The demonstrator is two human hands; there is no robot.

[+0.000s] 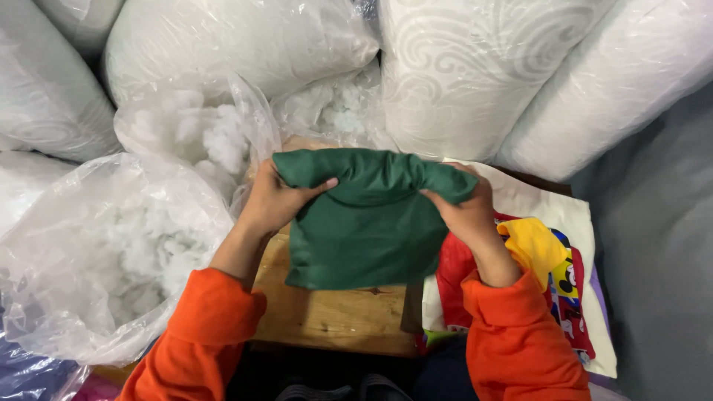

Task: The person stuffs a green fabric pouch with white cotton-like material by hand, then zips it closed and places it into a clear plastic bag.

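A dark green fabric cover (364,223) hangs in front of me, its top edge bunched and partly stuffed. My left hand (275,200) grips its upper left corner, thumb laid across the cloth. My right hand (464,208) grips the upper right corner. Both arms wear orange sleeves. The lower part of the cover drapes over a wooden board (334,315).
Clear plastic bags of white stuffing (111,252) lie at the left and ahead (208,137). Large white wrapped rolls (475,67) stand behind. A colourful printed cloth (542,260) lies at the right, on white fabric. Grey material (661,245) fills the far right.
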